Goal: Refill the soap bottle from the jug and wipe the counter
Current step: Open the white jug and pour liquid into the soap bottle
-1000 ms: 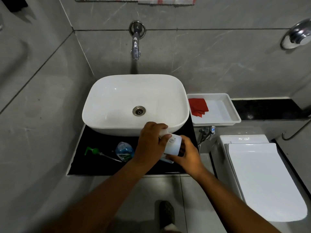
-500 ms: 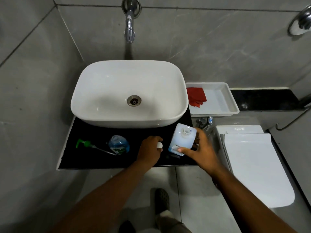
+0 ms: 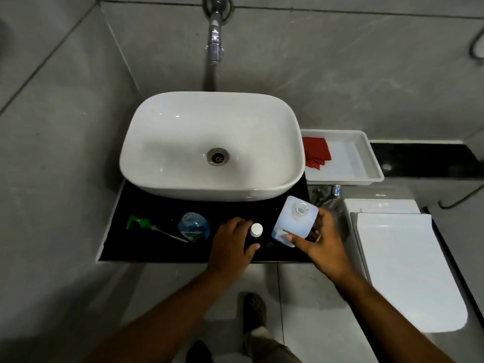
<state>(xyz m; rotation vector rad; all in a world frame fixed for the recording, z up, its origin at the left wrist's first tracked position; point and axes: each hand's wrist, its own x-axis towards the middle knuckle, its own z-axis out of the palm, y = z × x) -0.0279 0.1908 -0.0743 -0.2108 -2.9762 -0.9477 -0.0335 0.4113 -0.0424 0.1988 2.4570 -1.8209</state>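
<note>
Right hand (image 3: 320, 241) grips the uncapped jug (image 3: 294, 221) at the counter's (image 3: 157, 251) right end; left hand (image 3: 231, 247), fingers loosely curled, sets its cap (image 3: 256, 229) down. Soap bottle (image 3: 194, 226) stands open left of them — pouring and wiping remain.

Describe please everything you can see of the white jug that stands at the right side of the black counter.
The jug looks like translucent whitish plastic, boxy with rounded corners. Its round mouth on top is uncapped; a white cap lies beside it on the counter. A little bluish colour shows at its lower edge. It stands near the counter's right end, in front of the basin, leaning a little. The right hand grips it, thumb on its front.
</note>
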